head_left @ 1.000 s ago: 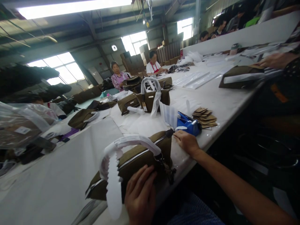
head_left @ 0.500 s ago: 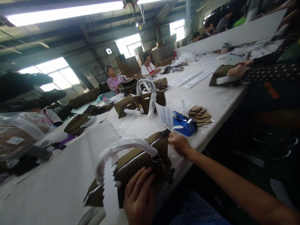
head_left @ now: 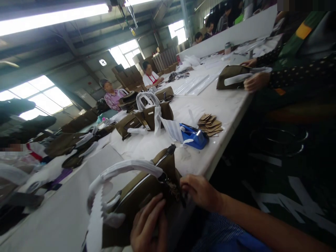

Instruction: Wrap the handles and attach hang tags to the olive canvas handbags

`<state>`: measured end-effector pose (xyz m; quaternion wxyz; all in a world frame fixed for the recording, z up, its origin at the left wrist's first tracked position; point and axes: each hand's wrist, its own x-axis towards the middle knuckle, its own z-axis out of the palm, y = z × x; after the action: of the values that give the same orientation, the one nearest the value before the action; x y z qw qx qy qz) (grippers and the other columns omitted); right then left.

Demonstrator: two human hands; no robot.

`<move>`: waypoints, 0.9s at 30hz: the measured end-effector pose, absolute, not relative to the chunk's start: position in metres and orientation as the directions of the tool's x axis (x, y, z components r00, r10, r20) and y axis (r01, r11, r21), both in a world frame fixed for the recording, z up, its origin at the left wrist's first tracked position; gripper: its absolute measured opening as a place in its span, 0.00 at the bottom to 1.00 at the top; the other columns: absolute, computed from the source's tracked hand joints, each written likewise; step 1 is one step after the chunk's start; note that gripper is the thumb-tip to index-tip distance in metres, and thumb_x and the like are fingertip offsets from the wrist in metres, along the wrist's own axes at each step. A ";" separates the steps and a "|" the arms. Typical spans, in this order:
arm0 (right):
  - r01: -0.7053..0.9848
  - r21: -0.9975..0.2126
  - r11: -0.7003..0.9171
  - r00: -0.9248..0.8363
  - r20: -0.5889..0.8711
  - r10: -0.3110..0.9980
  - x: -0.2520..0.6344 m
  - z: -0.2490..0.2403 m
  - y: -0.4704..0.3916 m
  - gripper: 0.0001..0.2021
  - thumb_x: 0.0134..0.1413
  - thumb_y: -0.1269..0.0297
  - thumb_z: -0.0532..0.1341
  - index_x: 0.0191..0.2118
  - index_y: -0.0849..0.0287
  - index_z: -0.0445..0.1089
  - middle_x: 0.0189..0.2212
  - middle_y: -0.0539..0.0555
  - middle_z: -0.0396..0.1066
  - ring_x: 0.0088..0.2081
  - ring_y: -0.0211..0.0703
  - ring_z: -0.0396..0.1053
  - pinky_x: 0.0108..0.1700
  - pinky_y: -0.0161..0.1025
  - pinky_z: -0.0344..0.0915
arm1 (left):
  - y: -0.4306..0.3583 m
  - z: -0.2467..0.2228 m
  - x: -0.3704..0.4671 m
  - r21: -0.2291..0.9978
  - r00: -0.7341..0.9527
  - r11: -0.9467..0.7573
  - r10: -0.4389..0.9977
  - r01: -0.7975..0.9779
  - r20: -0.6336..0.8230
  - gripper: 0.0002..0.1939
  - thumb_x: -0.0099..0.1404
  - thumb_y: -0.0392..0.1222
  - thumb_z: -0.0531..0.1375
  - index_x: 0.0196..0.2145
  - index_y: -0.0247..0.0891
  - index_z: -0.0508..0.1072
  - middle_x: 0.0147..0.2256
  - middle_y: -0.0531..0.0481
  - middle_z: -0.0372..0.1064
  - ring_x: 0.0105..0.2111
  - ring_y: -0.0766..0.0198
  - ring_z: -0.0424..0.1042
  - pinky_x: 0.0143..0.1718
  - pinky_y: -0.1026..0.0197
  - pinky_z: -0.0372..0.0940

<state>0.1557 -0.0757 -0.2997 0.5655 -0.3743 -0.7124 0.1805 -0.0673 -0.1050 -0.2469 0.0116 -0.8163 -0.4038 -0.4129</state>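
An olive handbag (head_left: 139, 196) with a silver zip stands in front of me near the table's edge. White wrapping covers its arched handle (head_left: 123, 168), and a torn-edged white strip hangs down from it. A dark charm (head_left: 173, 190) dangles from the handle ring at the right end. My left hand (head_left: 151, 224) lies against the near side of the bag, fingers stretched out flat. At the bag's right end, my right hand (head_left: 201, 192) is closed with curled fingers at its side edge; the fingertips are partly hidden.
Beyond the bag sit a blue tape dispenser (head_left: 194, 135), a pile of brown paper tags (head_left: 210, 124) and more wrapped olive handbags (head_left: 149, 117). At right, a co-worker's hands (head_left: 256, 81) handle another olive bag (head_left: 228, 77). White strips lie on the floor.
My right hand has moved from the zip's end down to the bag's right side. My left hand stays on the bag's near side. The view has shifted right.
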 end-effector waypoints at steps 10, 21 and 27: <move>-0.561 -0.781 0.273 -0.033 0.351 0.936 0.173 -0.249 -0.141 0.12 0.71 0.53 0.55 0.39 0.54 0.66 0.23 0.48 0.66 0.26 0.37 0.65 0.31 0.35 0.64 | -0.116 -0.222 -0.043 0.738 0.601 -0.544 0.763 0.399 0.237 0.11 0.73 0.42 0.59 0.45 0.43 0.81 0.35 0.49 0.82 0.35 0.63 0.81 0.38 0.68 0.75; 0.431 -0.562 0.706 -0.195 0.706 0.681 0.183 -0.265 -0.146 0.19 0.66 0.69 0.61 0.59 0.46 0.70 0.46 0.54 0.79 0.45 0.44 0.78 0.49 0.37 0.77 | -0.142 -0.234 -0.029 0.681 0.413 -0.417 0.893 0.602 0.182 0.09 0.70 0.36 0.61 0.40 0.42 0.82 0.34 0.51 0.82 0.33 0.62 0.80 0.37 0.66 0.73; 0.309 -0.752 0.582 -0.173 0.557 0.812 0.185 -0.266 -0.138 0.10 0.66 0.68 0.60 0.44 0.52 0.79 0.36 0.51 0.80 0.36 0.39 0.79 0.41 0.31 0.76 | -0.142 -0.223 -0.020 0.755 0.360 -0.377 0.912 0.536 0.199 0.08 0.70 0.37 0.61 0.39 0.41 0.82 0.35 0.50 0.82 0.35 0.62 0.80 0.39 0.66 0.72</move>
<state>0.1853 -0.1382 -0.2664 0.5141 -0.3862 -0.7256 0.2449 -0.0196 -0.1418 -0.2231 -0.2997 -0.7683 -0.4711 -0.3131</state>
